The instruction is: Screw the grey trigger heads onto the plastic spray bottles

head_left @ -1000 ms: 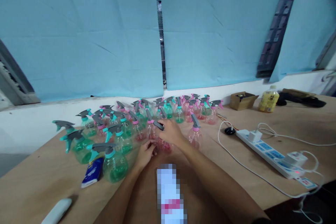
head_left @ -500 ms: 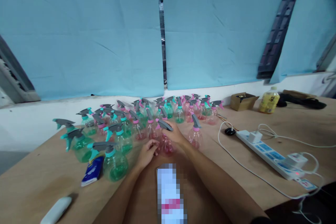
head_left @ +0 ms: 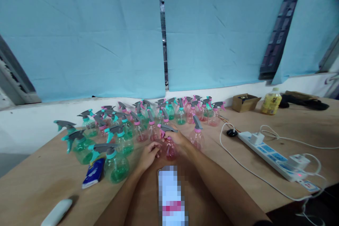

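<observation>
A clear pink spray bottle (head_left: 171, 152) with a grey-and-pink trigger head stands on the wooden table in front of me. Its neck and trigger are in the grasp of my right hand (head_left: 175, 137), whose fingers wrap round just below the grey top. My left hand (head_left: 150, 152) rests just left of this bottle, fingers loosely bent and apart, holding nothing visible; whether its fingertips touch the bottle I cannot tell. Another pink spray bottle (head_left: 196, 138) stands to the right of my right hand. Left of my left hand is a green spray bottle (head_left: 116, 167).
Several more green and pink spray bottles (head_left: 181, 114) crowd the back and left. A blue packet (head_left: 94, 172) and a white object (head_left: 57, 212) lie at left, a phone (head_left: 169, 190) between my forearms. At right are a power strip (head_left: 270, 153), cables, a cardboard box (head_left: 245, 103) and a yellow-labelled bottle (head_left: 271, 102).
My right hand has shifted its grip from over the grey top to the neck and trigger. The bottle has turned and moved slightly right. My left hand has barely moved.
</observation>
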Tool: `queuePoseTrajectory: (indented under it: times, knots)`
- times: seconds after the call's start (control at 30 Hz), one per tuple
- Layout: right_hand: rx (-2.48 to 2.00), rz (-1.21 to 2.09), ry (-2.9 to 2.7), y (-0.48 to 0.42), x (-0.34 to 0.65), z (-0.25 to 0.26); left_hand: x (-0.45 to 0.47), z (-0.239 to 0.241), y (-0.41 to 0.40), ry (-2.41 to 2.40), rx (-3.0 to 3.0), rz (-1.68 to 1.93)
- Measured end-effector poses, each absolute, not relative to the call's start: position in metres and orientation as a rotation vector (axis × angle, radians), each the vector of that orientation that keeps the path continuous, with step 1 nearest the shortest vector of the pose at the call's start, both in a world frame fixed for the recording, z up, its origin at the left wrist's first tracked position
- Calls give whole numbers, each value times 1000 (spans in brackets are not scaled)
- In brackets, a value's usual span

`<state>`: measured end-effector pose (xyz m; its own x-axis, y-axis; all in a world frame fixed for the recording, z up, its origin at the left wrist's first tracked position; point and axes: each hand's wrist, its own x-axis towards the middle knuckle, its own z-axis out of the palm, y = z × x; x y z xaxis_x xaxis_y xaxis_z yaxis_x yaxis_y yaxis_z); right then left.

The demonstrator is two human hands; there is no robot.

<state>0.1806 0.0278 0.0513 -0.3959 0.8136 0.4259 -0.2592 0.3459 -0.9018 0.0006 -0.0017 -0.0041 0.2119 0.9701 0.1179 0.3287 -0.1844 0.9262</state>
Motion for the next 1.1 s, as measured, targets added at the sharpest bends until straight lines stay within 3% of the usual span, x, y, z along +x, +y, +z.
queuePoseTrajectory:
  times: [1.1]
  knots:
    - [-582,1309,-1571,28,183,51,-1,-12,2,1177,1745,1019]
